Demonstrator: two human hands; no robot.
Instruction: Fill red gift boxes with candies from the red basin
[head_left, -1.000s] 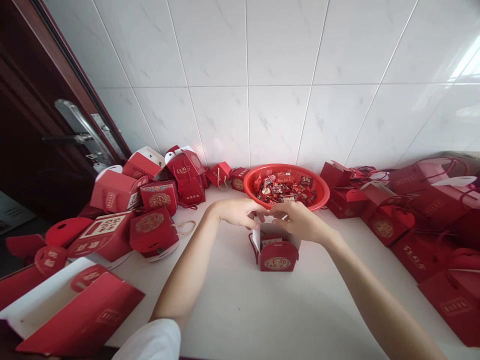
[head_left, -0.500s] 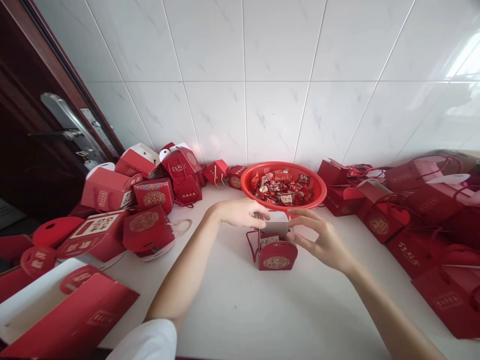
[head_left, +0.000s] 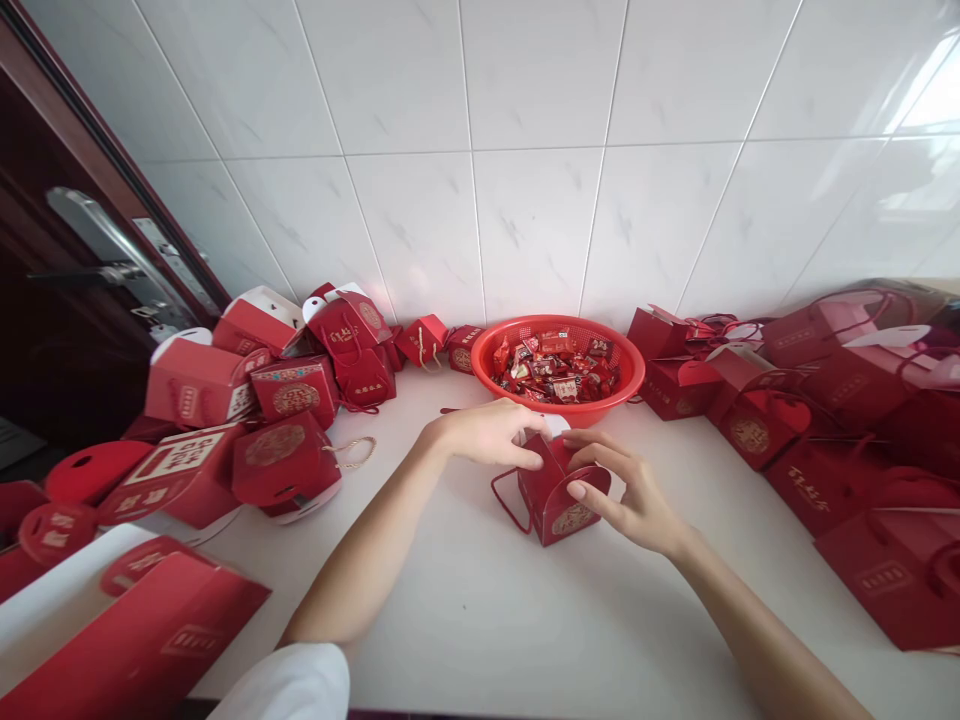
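Note:
A small red box (head_left: 546, 490) with a gold pattern on its rounded front flap stands on the white table (head_left: 480, 640), turned at an angle. Its side panels are folded inward over the top, and a white flap shows at the back. My left hand (head_left: 499, 435) lies over its left upper edge, fingers bent onto the panel. My right hand (head_left: 626, 490) is at its right side, thumb against the front flap and fingers spread over the top. A dark red cord loop hangs at the box's left side.
Behind the box, a red plastic basket (head_left: 634, 372) holds wrapped sweets. Piles of red boxes stand on the left (head_left: 199, 380) and right (head_left: 847, 490). A large open red box (head_left: 150, 640) lies at the front left. White wall tiles and a door border the table.
The box's top panels have folded inward, hiding the contents seen before, and the box has turned. My right thumb has come onto the front flap. The camera view has shifted slightly.

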